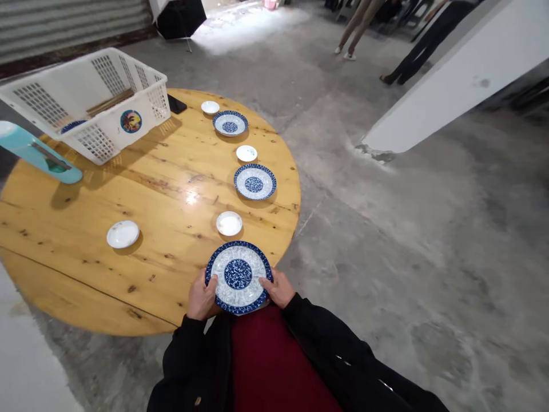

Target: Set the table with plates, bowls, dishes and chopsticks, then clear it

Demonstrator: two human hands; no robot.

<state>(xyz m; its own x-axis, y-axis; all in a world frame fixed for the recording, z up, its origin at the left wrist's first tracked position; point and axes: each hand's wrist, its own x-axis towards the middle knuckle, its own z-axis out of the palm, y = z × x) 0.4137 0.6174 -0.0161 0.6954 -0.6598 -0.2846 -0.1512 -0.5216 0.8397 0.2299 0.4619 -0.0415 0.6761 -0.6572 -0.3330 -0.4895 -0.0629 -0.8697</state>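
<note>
Grasping a blue-rimmed plate point(238, 277) at opposite edges with the fingers of the left hand point(202, 294) and right hand point(279, 288), thumbs on top. Held at the near edge of the round wooden worktop point(171, 274), just beside a small white dish point(229, 224). Followed farther along by two similar plates point(255, 182).

We can read no words, numbers or brands. The one label we make out is a round sticker point(131, 121) with dark palms on blue and orange, on the side of the white basket point(148, 112) at the table's point(163, 200) far left edge; any lettering is too small for us.
</note>
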